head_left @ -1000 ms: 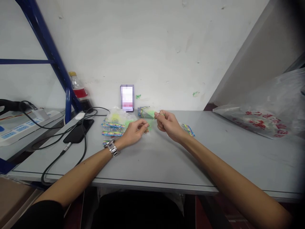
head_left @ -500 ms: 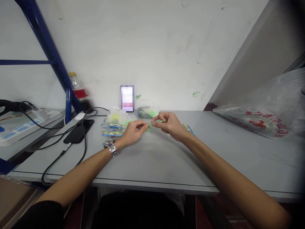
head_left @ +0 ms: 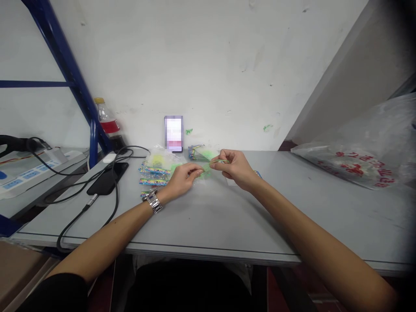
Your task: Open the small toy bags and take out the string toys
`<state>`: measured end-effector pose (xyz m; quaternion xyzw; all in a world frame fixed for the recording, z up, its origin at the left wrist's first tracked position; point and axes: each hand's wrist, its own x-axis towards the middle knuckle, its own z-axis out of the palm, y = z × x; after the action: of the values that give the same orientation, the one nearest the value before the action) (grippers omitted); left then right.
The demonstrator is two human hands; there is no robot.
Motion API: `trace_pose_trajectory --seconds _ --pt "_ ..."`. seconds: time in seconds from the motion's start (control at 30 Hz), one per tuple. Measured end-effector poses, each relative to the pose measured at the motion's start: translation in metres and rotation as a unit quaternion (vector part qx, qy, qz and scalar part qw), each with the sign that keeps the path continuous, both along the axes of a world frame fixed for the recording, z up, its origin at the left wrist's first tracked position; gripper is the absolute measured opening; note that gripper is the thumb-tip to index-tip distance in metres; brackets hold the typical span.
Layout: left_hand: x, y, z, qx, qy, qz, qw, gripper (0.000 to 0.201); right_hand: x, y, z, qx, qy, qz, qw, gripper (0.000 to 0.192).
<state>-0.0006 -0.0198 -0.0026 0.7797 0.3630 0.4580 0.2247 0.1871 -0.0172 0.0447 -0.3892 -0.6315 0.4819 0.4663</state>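
Above the desk, my left hand has thumb and fingers pinched together on the left edge of a small clear plastic packet with green showing in it. My right hand is closed in a pinch at the packet's right side, a thin green strip showing between its fingers. Several clear packets with colourful strips lie beside my left hand, yellow and green contents showing. Behind the hands is another packet by the wall. My right hand partly hides a packet with a colourful edge.
A black phone and dark cables lie on the left of the grey desk. Another phone leans upright on the wall. A cola bottle and power strip are far left. A large plastic bag rests at right.
My right hand has moved slightly right, widening the gap between the hands. More of the green packet shows between them. My left hand stays nearly in place.
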Motion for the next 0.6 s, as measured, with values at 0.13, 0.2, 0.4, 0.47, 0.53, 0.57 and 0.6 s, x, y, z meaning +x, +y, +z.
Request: trace_pose_trajectory --seconds 0.13,0.2,0.4,0.47,0.53,0.57,0.6 --pt "-0.0013 0.0009 -0.0011 0.017 0.022 0.014 1.0 0.021 0.0009 -0.0004 0.0016 -0.006 0.013 -0.011 1.0 0.047" --pt "-0.0016 0.0012 -0.0015 0.024 0.029 0.016 0.999 0.021 0.001 -0.0005 0.0021 -0.004 0.021 -0.019 1.0 0.046" --pt "0.0007 -0.0011 0.0005 0.044 0.023 0.019 0.999 0.02 -0.0004 -0.0018 0.002 -0.003 0.015 -0.009 1.0 0.045" --pt "0.0018 -0.003 0.002 0.037 0.02 0.013 0.999 0.02 -0.0007 -0.0026 0.0016 0.0 0.007 0.0 1.0 0.046" --pt "0.0024 -0.0051 0.0035 0.025 0.018 0.003 1.0 0.022 -0.0008 -0.0031 0.0012 0.001 -0.002 0.007 1.0 0.048" --pt "0.0026 -0.006 0.0042 0.017 0.017 -0.003 1.0 0.022 -0.0007 -0.0033 0.001 0.001 -0.005 0.01 1.0 0.049" --pt "0.0027 -0.0068 0.0049 0.009 0.015 -0.008 1.0 0.023 -0.0006 -0.0033 0.0008 0.003 -0.007 0.013 1.0 0.05"
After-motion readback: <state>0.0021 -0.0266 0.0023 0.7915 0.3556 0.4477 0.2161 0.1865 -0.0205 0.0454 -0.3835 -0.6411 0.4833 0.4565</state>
